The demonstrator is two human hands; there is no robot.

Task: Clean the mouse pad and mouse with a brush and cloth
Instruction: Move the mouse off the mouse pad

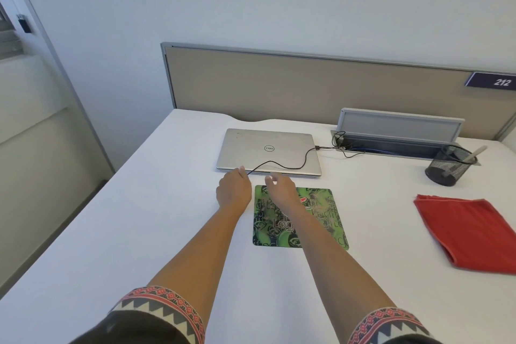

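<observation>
The green patterned mouse pad [321, 218] lies flat on the white desk [139, 232], just in front of a closed silver laptop [268, 148]. My left hand [234, 188] sits left of the pad's far corner with its fingers curled down. A black cable [282, 166] runs across the laptop lid and ends under this hand. The mouse itself is hidden beneath it. My right hand [280, 186] hovers over the pad's far left corner, fingers loosely bent and holding nothing. A folded red cloth [469, 232] lies at the right. A pale brush handle [474, 154] sticks out of a black mesh cup [449, 167].
A beige divider panel [307, 81] closes off the back of the desk. An open cable tray [396, 134] sits behind the mesh cup, with wires leading to the laptop. The desk's left edge drops off beside a grey cabinet [33, 134].
</observation>
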